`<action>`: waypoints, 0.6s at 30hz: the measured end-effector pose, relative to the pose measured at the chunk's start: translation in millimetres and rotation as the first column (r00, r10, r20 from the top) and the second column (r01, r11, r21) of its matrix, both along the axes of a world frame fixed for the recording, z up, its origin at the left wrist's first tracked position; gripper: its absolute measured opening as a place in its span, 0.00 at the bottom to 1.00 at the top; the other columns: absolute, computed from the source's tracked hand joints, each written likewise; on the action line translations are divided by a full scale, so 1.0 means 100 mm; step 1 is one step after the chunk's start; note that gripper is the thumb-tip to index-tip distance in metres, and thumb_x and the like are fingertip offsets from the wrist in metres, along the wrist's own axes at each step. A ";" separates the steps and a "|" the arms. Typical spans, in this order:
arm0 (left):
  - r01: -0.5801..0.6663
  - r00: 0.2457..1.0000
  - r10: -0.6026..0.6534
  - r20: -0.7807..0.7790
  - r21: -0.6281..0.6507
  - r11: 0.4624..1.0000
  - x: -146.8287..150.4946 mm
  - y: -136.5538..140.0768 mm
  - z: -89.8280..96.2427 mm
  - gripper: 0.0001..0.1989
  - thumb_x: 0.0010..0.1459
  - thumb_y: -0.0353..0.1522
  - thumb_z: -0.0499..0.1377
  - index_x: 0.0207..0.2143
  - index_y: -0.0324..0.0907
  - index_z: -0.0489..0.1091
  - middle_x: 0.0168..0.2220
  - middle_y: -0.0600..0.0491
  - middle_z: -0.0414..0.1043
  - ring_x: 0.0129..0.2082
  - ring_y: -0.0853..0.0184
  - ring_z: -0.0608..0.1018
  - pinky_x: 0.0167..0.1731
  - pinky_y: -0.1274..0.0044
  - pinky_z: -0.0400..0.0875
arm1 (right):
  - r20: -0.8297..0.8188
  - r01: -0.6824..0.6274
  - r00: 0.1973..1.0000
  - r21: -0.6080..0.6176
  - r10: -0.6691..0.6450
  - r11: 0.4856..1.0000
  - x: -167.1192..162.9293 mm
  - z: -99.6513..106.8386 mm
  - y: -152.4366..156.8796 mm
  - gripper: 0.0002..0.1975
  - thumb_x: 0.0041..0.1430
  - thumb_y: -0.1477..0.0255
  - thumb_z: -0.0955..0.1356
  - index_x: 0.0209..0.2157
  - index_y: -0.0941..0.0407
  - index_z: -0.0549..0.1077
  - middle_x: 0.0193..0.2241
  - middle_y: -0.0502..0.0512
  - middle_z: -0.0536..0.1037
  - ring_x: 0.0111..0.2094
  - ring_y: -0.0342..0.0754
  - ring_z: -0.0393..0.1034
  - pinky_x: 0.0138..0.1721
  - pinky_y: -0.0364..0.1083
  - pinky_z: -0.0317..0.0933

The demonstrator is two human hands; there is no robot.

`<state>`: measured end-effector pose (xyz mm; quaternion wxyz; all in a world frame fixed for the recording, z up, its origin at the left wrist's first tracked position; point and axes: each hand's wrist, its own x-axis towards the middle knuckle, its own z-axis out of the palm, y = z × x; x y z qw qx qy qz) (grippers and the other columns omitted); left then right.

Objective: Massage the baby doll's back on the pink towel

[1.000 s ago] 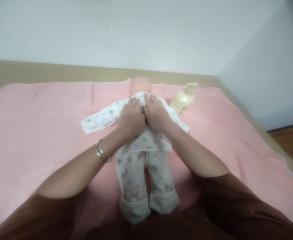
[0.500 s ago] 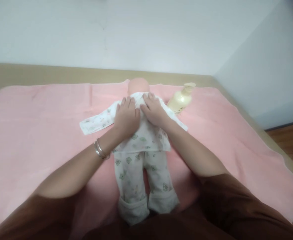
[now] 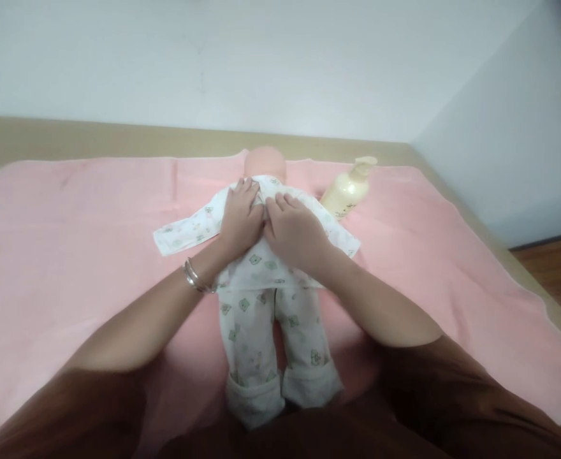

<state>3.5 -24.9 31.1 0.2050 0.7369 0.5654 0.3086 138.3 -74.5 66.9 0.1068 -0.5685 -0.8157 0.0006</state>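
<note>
A baby doll, its smooth pink head [image 3: 265, 163] pointing away from me, lies stretched out in a white long-sleeved shirt [image 3: 266, 271] with small printed figures. Matching trousers [image 3: 249, 335] with turned-up cuffs cover its legs, nearest my body. My left hand [image 3: 242, 213], with silver bangles at the wrist, rests on the upper left of the shirt, fingers extended. Beside it my right hand [image 3: 297, 231] lies on the shirt's upper right, fingers stretched out and thumb close to the left hand. Neither hand grips anything. The doll's face is not visible.
A cream pump bottle [image 3: 348, 191] leans or lies at the doll's right sleeve. Under everything spreads a pink blanket [image 3: 94, 255] on a tan surface [image 3: 118, 137]. A pale wall rises behind, and wooden floor shows at the right edge.
My right hand has slid down the shirt a little, towards me, and its fingers sit lower and closer to the left hand. The left hand has shifted slightly upward. The doll stays in place.
</note>
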 end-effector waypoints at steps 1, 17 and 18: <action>-0.007 1.000 0.007 0.022 0.005 1.000 -0.02 0.03 -0.01 0.32 0.60 0.30 0.46 0.66 0.35 0.65 0.74 0.44 0.56 0.77 0.55 0.55 0.78 0.56 0.47 | -0.026 0.005 1.000 -0.017 -0.005 1.000 -0.02 0.00 -0.01 0.27 0.72 0.74 0.56 0.65 0.72 0.66 0.67 0.76 0.67 0.70 0.65 0.61 0.72 0.60 0.56; -0.034 0.998 0.031 0.052 0.049 0.998 -0.02 0.03 -0.09 0.30 0.65 0.32 0.45 0.67 0.37 0.65 0.71 0.46 0.62 0.76 0.58 0.59 0.78 0.58 0.48 | -0.276 0.005 0.961 -0.082 -0.028 0.997 0.10 -0.24 0.40 0.31 0.71 0.67 0.56 0.70 0.63 0.61 0.75 0.65 0.53 0.77 0.63 0.45 0.76 0.66 0.40; -0.034 0.998 0.032 0.049 0.052 0.998 -0.02 0.04 -0.10 0.29 0.66 0.32 0.45 0.67 0.37 0.65 0.71 0.46 0.62 0.76 0.58 0.59 0.78 0.59 0.48 | -0.290 0.012 0.956 -0.081 -0.035 0.997 0.09 -0.24 0.40 0.31 0.71 0.68 0.56 0.70 0.63 0.61 0.75 0.65 0.54 0.77 0.63 0.45 0.76 0.66 0.40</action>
